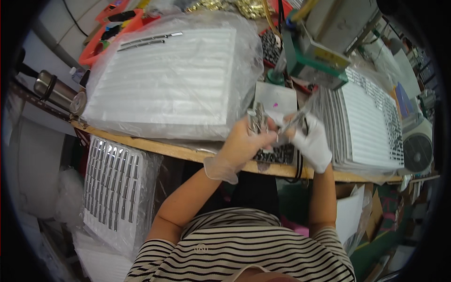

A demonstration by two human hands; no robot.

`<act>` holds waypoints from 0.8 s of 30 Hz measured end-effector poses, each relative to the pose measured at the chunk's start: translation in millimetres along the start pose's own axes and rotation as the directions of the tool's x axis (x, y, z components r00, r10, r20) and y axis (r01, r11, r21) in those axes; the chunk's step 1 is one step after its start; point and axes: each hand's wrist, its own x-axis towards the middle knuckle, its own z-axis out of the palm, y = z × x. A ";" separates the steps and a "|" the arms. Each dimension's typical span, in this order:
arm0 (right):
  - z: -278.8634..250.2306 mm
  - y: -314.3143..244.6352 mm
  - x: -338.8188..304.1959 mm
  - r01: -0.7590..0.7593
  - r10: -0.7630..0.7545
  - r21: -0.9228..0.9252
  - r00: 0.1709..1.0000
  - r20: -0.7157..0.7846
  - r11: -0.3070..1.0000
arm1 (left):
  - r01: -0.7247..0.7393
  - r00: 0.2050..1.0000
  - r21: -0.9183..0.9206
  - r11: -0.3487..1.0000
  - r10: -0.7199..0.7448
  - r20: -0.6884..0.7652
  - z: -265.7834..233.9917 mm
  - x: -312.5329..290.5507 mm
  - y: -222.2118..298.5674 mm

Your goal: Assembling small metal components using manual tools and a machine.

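At the table's front edge, below the green machine, both my hands are raised close together. My left hand [242,143], bare with a loose clear cuff at the wrist, is closed around several shiny metal strips [256,117]. Its thumb points toward the other hand. My right hand [314,144] wears a white glove with bare fingertips showing and pinches a slim shiny metal piece [297,120]; blur hides its exact shape. Beneath the hands, a container of small dark metal parts [281,154] is partly covered.
Plastic-wrapped white foam trays [174,80] lie left, bearing two metal strips [150,41]. More stacked trays [366,122] stand right. A green-based press [312,68] rises ahead. A strip-filled tray [110,183] sits below the wooden table edge [183,151]. A steel flask [52,88] stands left.
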 end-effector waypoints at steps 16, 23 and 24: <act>2.8 32.9 37.2 -0.058 -0.009 -0.456 0.990 -0.144 0.888 | 0.255 0.967 -0.318 0.913 -0.240 0.087 -1.3 -22.1 12.0; 16.8 1.2 -44.2 -0.226 0.243 0.555 0.969 0.045 0.800 | 0.460 0.876 -0.332 0.824 -0.358 0.325 1.7 -31.0 -6.9; 13.8 4.3 -47.2 -0.242 0.231 0.514 0.969 0.086 0.823 | 0.414 0.892 -0.295 0.861 -0.320 0.320 4.5 -33.2 -8.4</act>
